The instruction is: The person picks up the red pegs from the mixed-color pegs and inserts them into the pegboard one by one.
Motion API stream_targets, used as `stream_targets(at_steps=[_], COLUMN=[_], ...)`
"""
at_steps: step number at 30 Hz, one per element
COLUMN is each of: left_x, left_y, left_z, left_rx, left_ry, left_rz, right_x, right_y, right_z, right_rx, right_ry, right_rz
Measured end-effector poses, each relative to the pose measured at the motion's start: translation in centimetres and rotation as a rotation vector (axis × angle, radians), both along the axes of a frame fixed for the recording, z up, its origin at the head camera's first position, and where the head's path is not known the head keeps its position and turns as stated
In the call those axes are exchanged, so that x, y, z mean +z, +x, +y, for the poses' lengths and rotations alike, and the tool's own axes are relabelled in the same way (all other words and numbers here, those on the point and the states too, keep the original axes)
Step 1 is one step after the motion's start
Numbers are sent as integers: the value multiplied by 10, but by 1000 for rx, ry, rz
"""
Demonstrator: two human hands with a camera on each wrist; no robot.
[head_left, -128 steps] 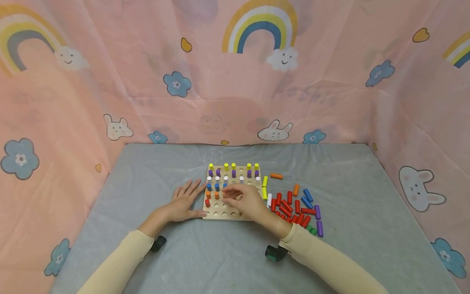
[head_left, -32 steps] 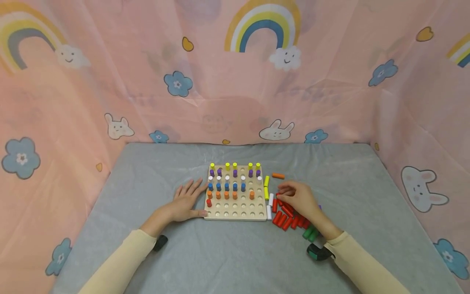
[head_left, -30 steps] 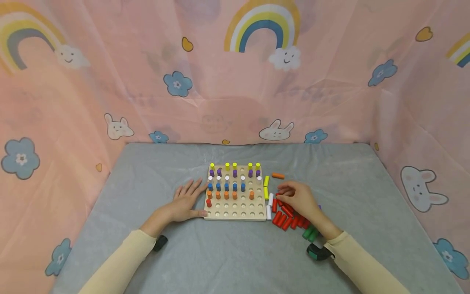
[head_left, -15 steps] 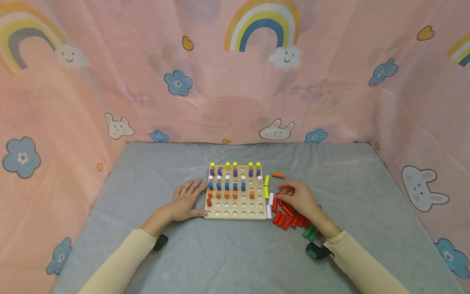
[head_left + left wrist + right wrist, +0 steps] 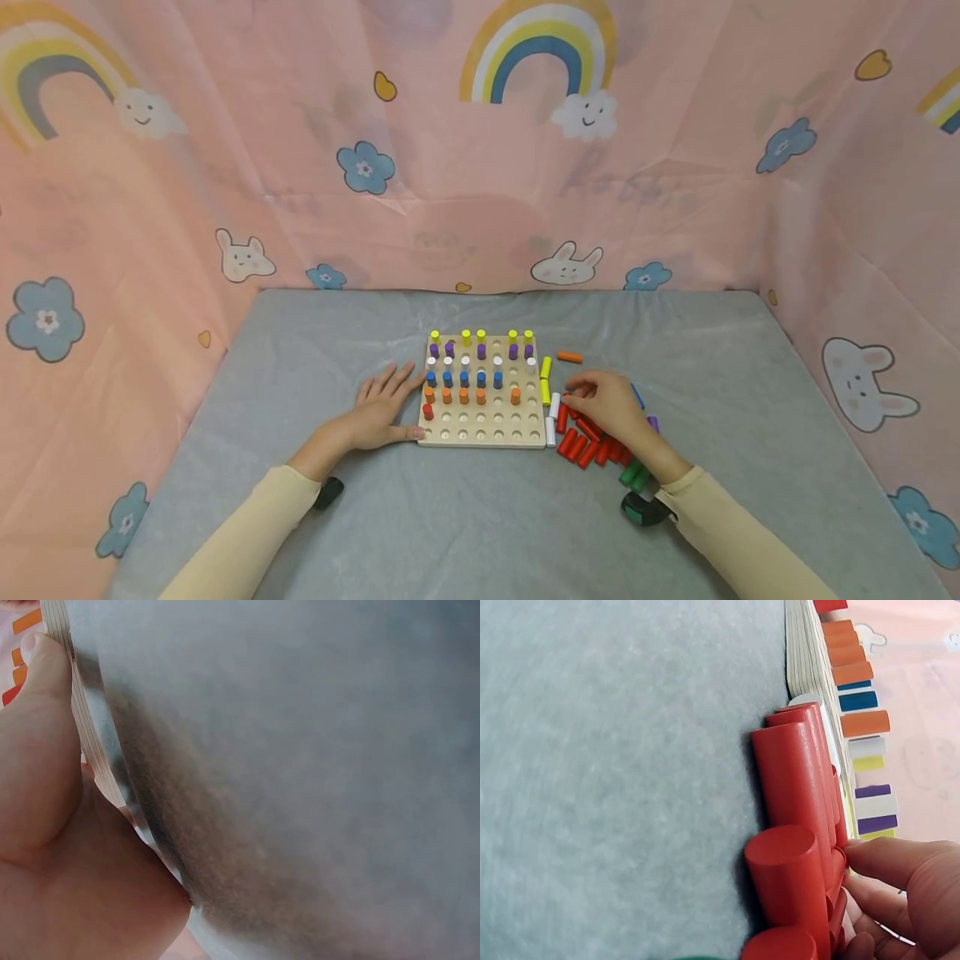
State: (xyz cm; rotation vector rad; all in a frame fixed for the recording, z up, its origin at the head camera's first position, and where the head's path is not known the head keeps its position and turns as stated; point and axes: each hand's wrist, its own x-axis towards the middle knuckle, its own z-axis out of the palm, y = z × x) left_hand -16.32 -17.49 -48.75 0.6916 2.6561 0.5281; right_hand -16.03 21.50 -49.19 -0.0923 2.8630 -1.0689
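A wooden pegboard [image 5: 480,423] lies on the table with rows of upright yellow, purple, white, blue and orange pegs. One red peg [image 5: 427,412] stands at the left of the row in front of the orange ones. My left hand [image 5: 371,417] rests at the board's left side, fingers spread and straight, thumb on the near left corner. To the right of the board, my right hand [image 5: 609,407] is over loose pegs, its thumb and finger pinching a red peg [image 5: 840,861]. The palm hides part of the pile.
Loose red pegs [image 5: 576,448] are heaped to the right of the board, with green pegs [image 5: 635,475] nearer me. Yellow pegs [image 5: 545,392] and white pegs [image 5: 551,432] lie along the board's right edge. An orange peg [image 5: 570,357] lies farther back.
My right hand has gone from over the board to the loose pegs on the right, and over the last second barely shifts. A blue peg shows beside it again. My left hand stays put.
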Motion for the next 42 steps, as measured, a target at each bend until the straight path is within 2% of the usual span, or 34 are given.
stream_targets(at_steps=[13,22,42], left_x=[-1,0,0], left_y=[1,1,1], left_z=[0,0,1], left_rx=[0,4,3], left_ry=[-4,8,-3], left_rz=[-7,-4,6], right_x=[-1,-1,9], right_y=[1,0,-1], right_z=[0,2,-5], right_rx=[-6,-13,9], right_ry=[-22,-62,-189], right_rz=[9,55,88])
